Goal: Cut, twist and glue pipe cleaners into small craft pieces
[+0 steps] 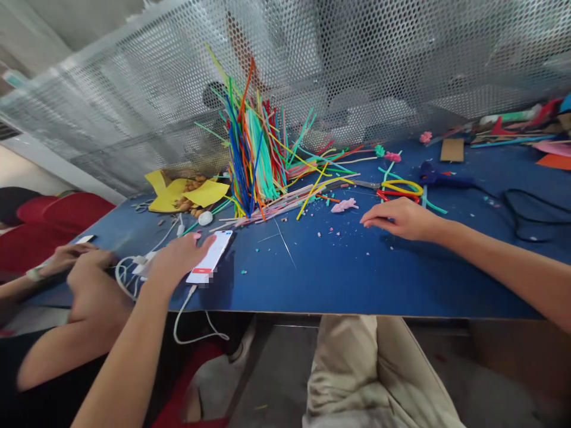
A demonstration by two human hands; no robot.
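Note:
My left hand reaches over a phone with a lit white screen. Its thumb is stretched across the screen, and the fingers are spread toward the phone's far left side. Whether the thumb presses the glass I cannot tell. A white cable runs from the phone's lower end. Over the table's right part is my right hand, fingers loosely extended leftward, with nothing visible in them. Just behind it lie scissors with a yellow-and-red handle. A fluffy pink twisted piece is left of its fingertips.
A large upright bunch of coloured pipe cleaners stands before the perforated metal screen. Yellow sheets lie left of it. A dark blue glue gun trails a black cord. Another person's hands rest at the table's left.

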